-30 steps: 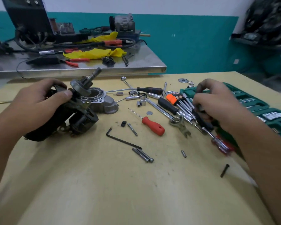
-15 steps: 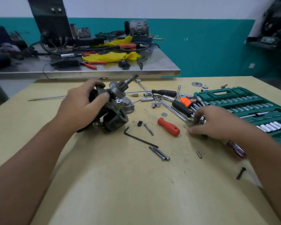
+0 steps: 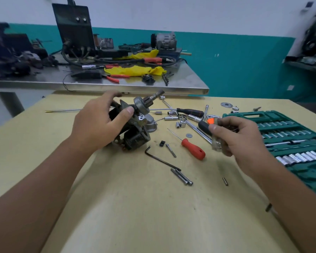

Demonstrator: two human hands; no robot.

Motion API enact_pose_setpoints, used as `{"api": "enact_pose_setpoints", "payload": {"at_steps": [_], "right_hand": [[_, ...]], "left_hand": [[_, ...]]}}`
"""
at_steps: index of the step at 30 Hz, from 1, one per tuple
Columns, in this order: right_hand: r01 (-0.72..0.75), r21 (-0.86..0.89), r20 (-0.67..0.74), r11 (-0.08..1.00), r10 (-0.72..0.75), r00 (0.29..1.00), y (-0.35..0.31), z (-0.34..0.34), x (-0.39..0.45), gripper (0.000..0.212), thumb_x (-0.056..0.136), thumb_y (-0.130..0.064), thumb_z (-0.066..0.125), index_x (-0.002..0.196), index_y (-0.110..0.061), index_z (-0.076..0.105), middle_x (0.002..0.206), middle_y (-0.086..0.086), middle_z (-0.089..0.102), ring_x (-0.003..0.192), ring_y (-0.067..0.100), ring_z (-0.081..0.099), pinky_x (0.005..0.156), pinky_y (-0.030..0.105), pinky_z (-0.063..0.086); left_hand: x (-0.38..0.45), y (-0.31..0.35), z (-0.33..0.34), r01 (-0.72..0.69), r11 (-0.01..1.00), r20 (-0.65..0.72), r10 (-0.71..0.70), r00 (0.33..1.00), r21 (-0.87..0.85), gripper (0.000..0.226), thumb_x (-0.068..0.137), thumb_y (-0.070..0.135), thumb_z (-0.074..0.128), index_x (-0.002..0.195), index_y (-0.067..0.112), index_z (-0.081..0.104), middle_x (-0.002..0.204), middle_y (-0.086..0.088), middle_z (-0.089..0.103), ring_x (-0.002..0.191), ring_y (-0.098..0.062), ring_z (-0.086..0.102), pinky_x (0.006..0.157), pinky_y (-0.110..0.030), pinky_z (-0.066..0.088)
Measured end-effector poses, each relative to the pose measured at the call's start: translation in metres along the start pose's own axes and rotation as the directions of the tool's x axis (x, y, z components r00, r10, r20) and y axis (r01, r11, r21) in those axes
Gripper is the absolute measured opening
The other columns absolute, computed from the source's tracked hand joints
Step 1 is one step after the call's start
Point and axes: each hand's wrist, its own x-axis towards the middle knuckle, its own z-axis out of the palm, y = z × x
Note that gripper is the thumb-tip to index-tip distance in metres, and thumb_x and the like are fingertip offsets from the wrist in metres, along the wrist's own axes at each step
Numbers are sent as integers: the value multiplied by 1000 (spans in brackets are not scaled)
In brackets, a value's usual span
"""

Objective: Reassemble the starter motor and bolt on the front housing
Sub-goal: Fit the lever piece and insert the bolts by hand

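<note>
My left hand [image 3: 98, 125] grips the dark starter motor [image 3: 137, 139] and holds it tilted on the yellow table, its pinion shaft [image 3: 156, 96] pointing up and to the right. The silver front housing [image 3: 151, 123] lies just behind the motor. My right hand [image 3: 239, 139] is raised a little above the table right of centre, fingers curled round a translucent plastic piece [image 3: 216, 143]; it is too blurred to identify. Two long bolts [image 3: 181, 177] lie side by side in front of the motor.
A black hex key [image 3: 161, 158], a red-handled screwdriver [image 3: 193, 149], sockets, a ratchet and small pins are scattered between my hands. An open green socket case [image 3: 290, 136] sits at the right. Behind the table stands a cluttered steel bench [image 3: 190, 88].
My right hand has left the pile of tools, lifted and come nearer with the translucent piece in it. The left hand still holds the motor, tilted more upright.
</note>
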Motion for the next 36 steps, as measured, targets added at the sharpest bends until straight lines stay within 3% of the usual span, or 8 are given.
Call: {"api": "enact_pose_setpoints", "payload": {"at_steps": [4, 6, 10, 15, 22, 28, 32, 36], "right_hand": [[-174, 304, 176, 937, 124, 976, -4, 36, -18, 4, 96, -9, 66, 94, -6, 67, 66, 14, 48, 55, 19, 34, 47, 27, 32], [-210, 309, 250, 928, 133, 959, -6, 56, -29, 4, 98, -7, 64, 94, -7, 65, 70, 16, 53, 53, 19, 40, 47, 28, 39], [-300, 335, 328, 893, 188, 926, -8, 69, -40, 21, 99, -13, 62, 79, -16, 65, 64, 4, 57, 53, 17, 48, 51, 31, 43], [-433, 364, 423, 825, 268, 866, -9, 53, -34, 21, 100, -4, 46, 106, -2, 65, 77, 14, 59, 58, 23, 52, 53, 35, 42], [-14, 18, 315, 1000, 7, 949, -6, 43, -33, 44, 86, 1, 75, 118, -22, 56, 93, 7, 78, 75, 17, 70, 64, 31, 57], [148, 136, 261, 980, -180, 948, -12, 35, -36, 39, 57, -18, 86, 95, -18, 77, 94, 13, 77, 86, 23, 75, 70, 24, 60], [124, 204, 282, 971, -180, 942, -11, 36, -39, 49, 53, -14, 89, 101, -18, 76, 92, 12, 79, 85, 22, 77, 71, 24, 60], [165, 203, 308, 965, -222, 925, -12, 36, -40, 44, 49, -18, 96, 88, -16, 76, 88, 11, 79, 80, 21, 77, 67, 24, 59]], "left_hand": [[-15, 27, 5, -357, 926, -372, 376, 849, 121, 41, 96, 40, 60, 109, 3, 73, 101, -14, 71, 93, -34, 61, 82, -44, 46], [-37, 54, 23, -452, 879, -268, 404, 874, -148, 31, 96, 36, 63, 102, 7, 73, 90, -4, 68, 77, -23, 60, 72, -37, 49], [-63, 88, 57, -160, 853, 128, 255, 959, -497, 47, 92, 48, 69, 130, 20, 68, 105, 7, 69, 77, -4, 65, 70, -14, 50], [-59, 73, 69, 185, 745, 350, 69, 934, -641, 45, 90, 9, 81, 122, 37, 65, 98, 2, 70, 68, -20, 68, 66, -36, 57], [-54, 73, 57, 230, 576, 269, -18, 963, -784, 40, 91, 5, 64, 121, 32, 66, 99, 0, 71, 82, -20, 76, 64, -33, 60], [-50, 77, 40, 382, 150, 375, -69, 924, -912, 47, 82, -9, 72, 122, 9, 54, 97, -21, 74, 89, -45, 77, 73, -49, 64], [-45, 80, 30, 473, -13, 472, -80, 878, -881, 56, 80, 1, 68, 134, 13, 62, 99, -17, 75, 86, -27, 76, 66, -36, 62], [-48, 85, 27, 503, -57, 506, -96, 857, -863, 30, 79, 12, 71, 109, 16, 78, 89, -11, 74, 65, -17, 70, 57, -27, 56]]}}
